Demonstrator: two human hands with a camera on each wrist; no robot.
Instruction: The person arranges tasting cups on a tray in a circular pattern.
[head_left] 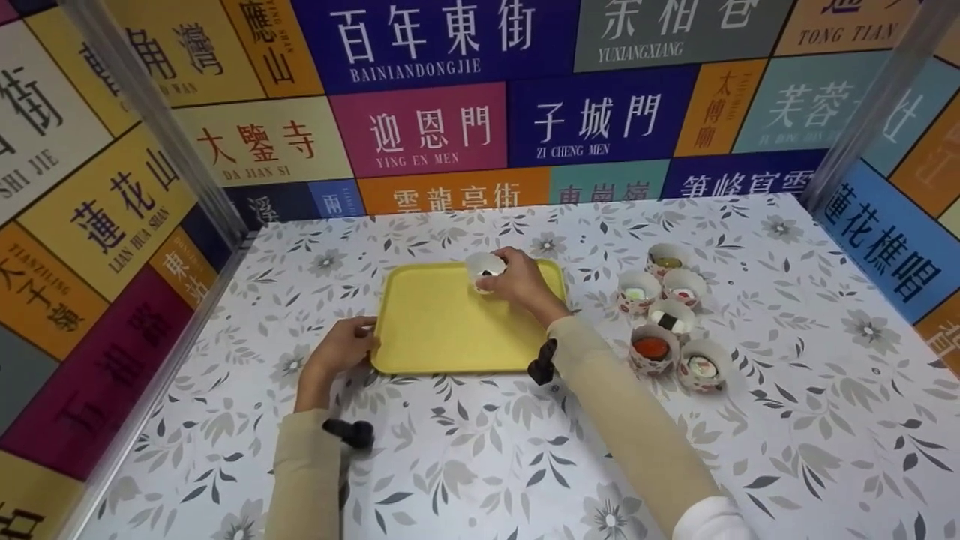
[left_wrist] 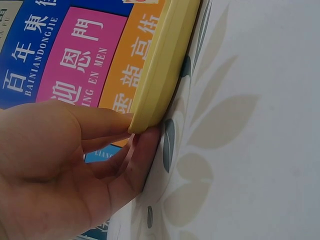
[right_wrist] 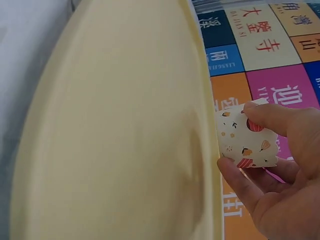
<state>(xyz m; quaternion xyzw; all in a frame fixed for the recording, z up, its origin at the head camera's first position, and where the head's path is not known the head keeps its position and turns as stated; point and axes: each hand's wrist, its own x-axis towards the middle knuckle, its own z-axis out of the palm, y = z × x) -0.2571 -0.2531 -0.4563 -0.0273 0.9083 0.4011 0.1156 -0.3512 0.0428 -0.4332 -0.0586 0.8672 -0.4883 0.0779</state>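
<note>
A yellow tray (head_left: pixel 442 330) lies on the patterned tablecloth. At its left edge my left hand (head_left: pixel 345 346) pinches the rim, thumb on top and fingers below; the left wrist view shows this hand (left_wrist: pixel 65 160) at the tray corner (left_wrist: pixel 165 70). My right hand (head_left: pixel 521 281) grips a small paper cup (head_left: pixel 480 264) over the tray's far edge. Something dark shows inside the cup. In the right wrist view the cup (right_wrist: pixel 237 135), printed with red and orange motifs, sits between the thumb and fingers, close to the tray surface (right_wrist: pixel 125 125).
Right of the tray stand several similar paper cups with food pieces in them, among them one with an orange-red filling (head_left: pixel 649 348) and one with a black-banded white piece (head_left: pixel 670 321). A wall of coloured place-name signs (head_left: pixel 420 135) rises behind the table.
</note>
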